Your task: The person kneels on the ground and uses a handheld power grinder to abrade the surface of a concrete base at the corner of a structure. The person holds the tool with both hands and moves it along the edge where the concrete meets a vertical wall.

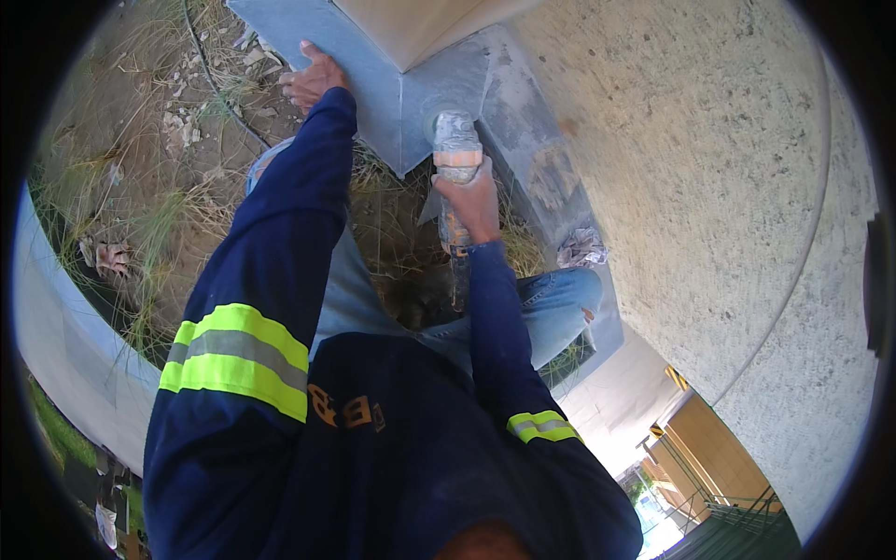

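My left hand point(313, 79) grips the outer edge of a grey-blue slab point(373, 56) at the top, fingers bent. My right hand point(467, 196) is closed round the dusty body of a power tool point(457, 140) with orange bands, which looks like a grinder. The tool's round head lies against the grey-blue surface near an inner corner, its disc mostly hidden. A tan facet point(420, 28) rises above the slab, and a smeared, angled grey face point(551, 177) continues to the right. My bent knees in jeans are on either side of the tool's lower end.
A rough cream wall point(709, 187) fills the right. Dirt with dry grass and rubble point(159, 140) lies at the left, crossed by a black cable point(224, 93), inside a curved pale edge point(70, 345). A crumpled paper point(581, 245) sits by my right knee. An ochre structure point(709, 448) stands beyond.
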Available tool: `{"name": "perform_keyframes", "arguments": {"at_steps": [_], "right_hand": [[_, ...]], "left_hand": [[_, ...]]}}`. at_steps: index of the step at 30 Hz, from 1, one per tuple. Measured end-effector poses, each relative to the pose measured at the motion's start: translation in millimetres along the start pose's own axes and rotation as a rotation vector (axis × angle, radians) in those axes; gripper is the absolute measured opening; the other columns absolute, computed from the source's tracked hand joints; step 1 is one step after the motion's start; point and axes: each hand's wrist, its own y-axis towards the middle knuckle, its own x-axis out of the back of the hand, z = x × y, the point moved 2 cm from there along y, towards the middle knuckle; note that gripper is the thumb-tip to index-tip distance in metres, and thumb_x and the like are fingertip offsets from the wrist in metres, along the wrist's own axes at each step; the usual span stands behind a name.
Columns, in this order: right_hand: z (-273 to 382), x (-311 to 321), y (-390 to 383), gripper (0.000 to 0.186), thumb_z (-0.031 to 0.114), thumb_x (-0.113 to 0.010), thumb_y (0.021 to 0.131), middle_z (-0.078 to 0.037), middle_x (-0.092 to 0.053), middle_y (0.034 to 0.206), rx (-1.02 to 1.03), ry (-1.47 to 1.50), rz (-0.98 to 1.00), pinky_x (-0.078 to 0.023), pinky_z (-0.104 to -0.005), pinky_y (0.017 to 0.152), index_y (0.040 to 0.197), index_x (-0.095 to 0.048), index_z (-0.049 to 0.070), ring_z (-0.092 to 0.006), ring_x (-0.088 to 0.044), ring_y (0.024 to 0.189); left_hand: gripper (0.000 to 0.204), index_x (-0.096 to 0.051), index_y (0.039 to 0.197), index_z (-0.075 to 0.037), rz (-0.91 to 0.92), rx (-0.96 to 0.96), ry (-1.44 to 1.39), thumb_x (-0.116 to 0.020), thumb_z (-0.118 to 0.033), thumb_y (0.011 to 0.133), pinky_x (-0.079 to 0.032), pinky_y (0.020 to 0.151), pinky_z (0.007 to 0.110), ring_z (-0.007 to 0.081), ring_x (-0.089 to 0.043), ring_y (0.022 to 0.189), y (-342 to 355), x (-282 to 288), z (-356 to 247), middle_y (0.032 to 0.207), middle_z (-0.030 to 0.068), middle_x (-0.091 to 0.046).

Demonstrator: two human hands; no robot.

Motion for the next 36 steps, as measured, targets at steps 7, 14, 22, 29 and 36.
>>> {"name": "perform_keyframes", "arguments": {"at_steps": [7, 14, 22, 29, 36], "right_hand": [[18, 3, 16, 0.076, 0.036, -0.086, 0.073, -0.022, -0.073, 0.112, -0.016, 0.008, -0.027, -0.055, -0.0461, 0.09, 0.131, -0.051, 0.002, -0.0391, -0.072, 0.103], [11, -1, -4, 0.079, 0.037, -0.085, 0.072, -0.022, -0.073, 0.114, -0.09, -0.077, 0.016, -0.055, -0.0485, 0.091, 0.135, -0.05, 0.005, -0.0419, -0.072, 0.106], [15, 9, 16, 0.078, 0.039, -0.084, 0.072, -0.025, -0.072, 0.113, -0.075, -0.07, -0.009, -0.054, -0.0504, 0.091, 0.132, -0.049, 0.005, -0.044, -0.071, 0.104], [16, 1, -9, 0.08, 0.04, -0.083, 0.072, -0.026, -0.072, 0.112, -0.105, -0.109, 0.053, -0.055, -0.0498, 0.09, 0.133, -0.049, 0.004, -0.0442, -0.071, 0.104], [18, 13, 31, 0.08, 0.043, -0.083, 0.071, -0.028, -0.073, 0.11, -0.079, -0.067, -0.033, -0.055, -0.0525, 0.09, 0.13, -0.048, 0.002, -0.0477, -0.071, 0.104]], "left_hand": [[0.102, -0.033, 0.155, 0.011, -0.002, 0.007, 0.033, -0.04, -0.073, 0.099, -0.044, 0.111, 0.06, 0.0499, -0.054, 0.133, -11, 0, -4, 0.151, 0.0327, -0.048], [0.101, -0.032, 0.155, 0.012, 0.023, 0.033, 0.015, -0.04, -0.073, 0.1, -0.043, 0.111, 0.061, 0.0501, -0.055, 0.133, -9, 2, -4, 0.149, 0.0331, -0.049], [0.098, -0.036, 0.151, 0.013, -0.045, 0.013, 0.042, -0.043, -0.07, 0.1, -0.045, 0.108, 0.06, 0.0512, -0.059, 0.127, -12, -3, -5, 0.142, 0.0345, -0.054], [0.099, -0.04, 0.148, 0.014, -0.035, 0.024, 0.026, -0.045, -0.071, 0.098, -0.046, 0.108, 0.058, 0.0517, -0.061, 0.125, -9, 0, -5, 0.139, 0.036, -0.056], [0.1, -0.044, 0.145, 0.014, -0.046, 0.04, 0.033, -0.045, -0.073, 0.097, -0.047, 0.108, 0.056, 0.0505, -0.062, 0.123, -19, -7, -7, 0.137, 0.0358, -0.058]]}}
